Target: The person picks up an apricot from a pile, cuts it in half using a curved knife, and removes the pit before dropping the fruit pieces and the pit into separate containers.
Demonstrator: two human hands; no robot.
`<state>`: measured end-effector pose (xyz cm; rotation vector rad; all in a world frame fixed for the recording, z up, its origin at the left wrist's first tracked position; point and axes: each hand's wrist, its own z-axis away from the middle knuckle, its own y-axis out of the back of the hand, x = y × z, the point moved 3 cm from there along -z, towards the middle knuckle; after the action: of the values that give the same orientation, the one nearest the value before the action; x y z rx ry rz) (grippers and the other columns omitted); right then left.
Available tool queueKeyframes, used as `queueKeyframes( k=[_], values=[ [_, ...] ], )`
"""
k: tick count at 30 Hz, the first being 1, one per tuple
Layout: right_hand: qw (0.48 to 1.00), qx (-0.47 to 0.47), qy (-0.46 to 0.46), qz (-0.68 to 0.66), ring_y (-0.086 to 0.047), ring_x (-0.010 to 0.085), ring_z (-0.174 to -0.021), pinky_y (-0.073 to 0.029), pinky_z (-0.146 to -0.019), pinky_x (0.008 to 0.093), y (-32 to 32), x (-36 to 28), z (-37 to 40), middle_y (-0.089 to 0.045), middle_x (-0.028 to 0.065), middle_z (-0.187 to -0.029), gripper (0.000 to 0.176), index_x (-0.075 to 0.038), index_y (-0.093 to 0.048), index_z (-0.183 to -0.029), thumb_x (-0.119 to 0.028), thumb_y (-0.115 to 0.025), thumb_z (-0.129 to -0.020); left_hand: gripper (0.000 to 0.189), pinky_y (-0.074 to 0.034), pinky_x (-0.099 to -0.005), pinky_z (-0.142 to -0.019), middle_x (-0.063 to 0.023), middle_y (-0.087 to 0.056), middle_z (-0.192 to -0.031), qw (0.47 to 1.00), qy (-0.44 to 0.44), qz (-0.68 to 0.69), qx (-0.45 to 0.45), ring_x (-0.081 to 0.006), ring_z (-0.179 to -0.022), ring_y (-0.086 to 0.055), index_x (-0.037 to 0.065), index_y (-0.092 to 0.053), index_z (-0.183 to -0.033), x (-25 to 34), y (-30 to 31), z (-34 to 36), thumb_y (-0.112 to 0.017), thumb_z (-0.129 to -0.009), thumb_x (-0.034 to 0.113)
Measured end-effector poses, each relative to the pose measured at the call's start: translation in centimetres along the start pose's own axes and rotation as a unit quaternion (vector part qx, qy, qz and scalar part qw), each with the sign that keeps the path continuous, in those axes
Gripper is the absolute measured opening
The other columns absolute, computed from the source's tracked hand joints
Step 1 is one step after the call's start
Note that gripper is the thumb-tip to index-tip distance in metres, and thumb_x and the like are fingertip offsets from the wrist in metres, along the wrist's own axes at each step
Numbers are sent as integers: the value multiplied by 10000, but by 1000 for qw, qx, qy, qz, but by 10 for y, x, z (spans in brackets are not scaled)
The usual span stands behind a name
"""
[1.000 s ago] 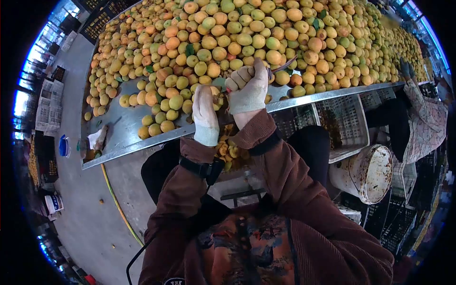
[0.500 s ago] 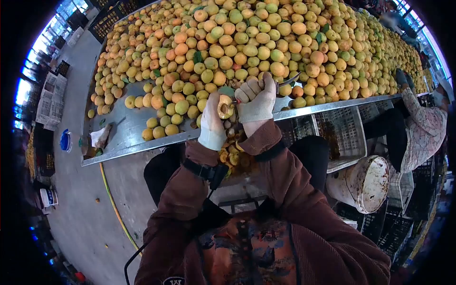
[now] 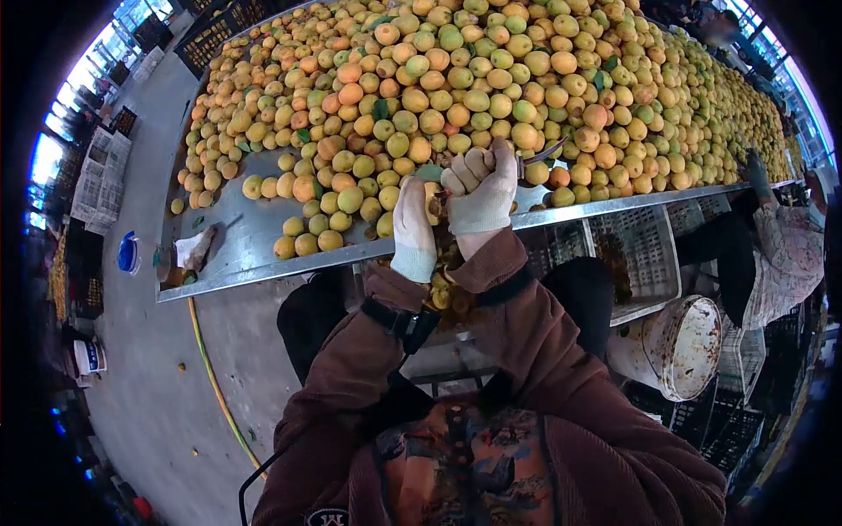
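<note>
My gloved left hand (image 3: 412, 230) is closed round a cut apricot-like fruit (image 3: 432, 207), of which only a sliver of flesh shows beside the fingers. Right beside it, my gloved right hand (image 3: 482, 195) is a fist around the handle of a curved-blade knife (image 3: 545, 152). The blade juts out on the right, away from the fruit; the handle is hidden in the glove. Below both hands, cut fruit pieces (image 3: 441, 296) are partly covered by my sleeves. Whole yellow-green and orange fruits (image 3: 421, 123) are heaped just beyond my hands.
A metal table (image 3: 230, 230) with a raised front rim carries the heap. A pale crumpled cloth or bag (image 3: 194, 249) lies at its left corner. Plastic crates (image 3: 638, 245) and a stained white bucket (image 3: 688, 349) stand on the right, near another person (image 3: 785, 263). A yellow hose (image 3: 215, 377) crosses the floor.
The fruit's cut hollow faced me before; now my left fingers and right fist cover most of it. The whole view has shifted slightly. Both grips stay closed.
</note>
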<state>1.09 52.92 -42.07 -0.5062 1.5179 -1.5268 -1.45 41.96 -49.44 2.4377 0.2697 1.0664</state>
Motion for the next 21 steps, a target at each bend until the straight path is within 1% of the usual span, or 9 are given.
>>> queueKeyframes(
  k=[4,9,11,12,14,15,16,18,21],
  values=[
    [1000,-9,-4,18,-181,102,-425,-168,-422,277,5,-5,4,-218,-65,-519,392,-182,-310,-622,-301,-438,-973,439,-439,-387,-959,-212,-496,-1290,985,131,96,-59,-353,-1171,-513,6,-396,-1342,8,7,2,-457,-910,62],
    [1000,-14,-7,11,-166,102,-411,-165,-408,273,13,-9,-3,-207,-61,-515,368,-175,-345,-639,-314,-474,-954,404,-446,-357,-948,-181,-508,-1284,993,61,49,-88,-298,-1150,-530,13,-399,-1344,5,0,-9,-420,-946,75],
    [994,-30,-68,-77,-170,96,-413,-162,-408,271,14,-6,-11,-198,-67,-522,377,-170,-339,-639,-324,-471,-957,386,-457,-339,-927,-149,-523,-1251,811,415,411,-32,-270,-1115,-542,21,-398,-1348,-5,-10,-12,-406,-976,127],
    [994,-36,-68,-78,-170,96,-413,-162,-408,271,14,-10,-16,-198,-67,-522,377,-170,-339,-639,-324,-471,-957,386,-457,-339,-927,-149,-523,-1251,813,410,412,-30,-270,-1115,-542,21,-398,-1348,-5,-8,-20,-406,-976,127],
    [979,-164,-89,-83,-178,90,-422,-167,-412,267,-8,-23,-12,-200,-71,-533,386,-166,-339,-642,-345,-474,-956,436,-505,-347,-753,-106,-556,-1155,595,603,531,1,-192,-1014,-562,35,-477,-1279,9,1,-24,-472,-966,338],
    [986,-150,-53,57,-167,75,-446,-156,-424,261,-16,-31,-5,-173,-72,-553,404,-170,-326,-640,-375,-468,-957,447,-506,-343,-668,-66,-575,-1059,784,410,465,22,-155,-926,-569,59,-520,-1239,10,10,-20,-499,-949,397],
    [970,-182,-71,143,-321,76,-475,-281,-444,242,-14,-32,1,-319,-68,-573,312,-121,-496,-730,-355,-529,-935,447,-506,-343,-668,-66,-575,-1059,785,409,465,25,-155,-926,-569,59,-520,-1239,15,14,-25,-499,-949,397],
    [767,-133,118,617,-546,78,-695,-464,-621,247,-17,-23,16,-595,16,-776,164,-35,-598,-911,-198,-592,-921,481,-482,-341,-878,-95,-538,-1221,693,463,552,25,-196,-1075,-538,51,-429,-1343,30,20,-34,-476,-972,354],
    [623,-284,172,709,-619,164,-953,-500,-797,304,13,-8,28,-649,103,-1009,317,-16,-595,-1075,-87,-694,-782,504,-528,-345,-711,-65,-598,-1078,650,469,598,10,-203,-856,-607,61,-506,-1270,-4,-5,-19,-605,-899,387]
  ],
)
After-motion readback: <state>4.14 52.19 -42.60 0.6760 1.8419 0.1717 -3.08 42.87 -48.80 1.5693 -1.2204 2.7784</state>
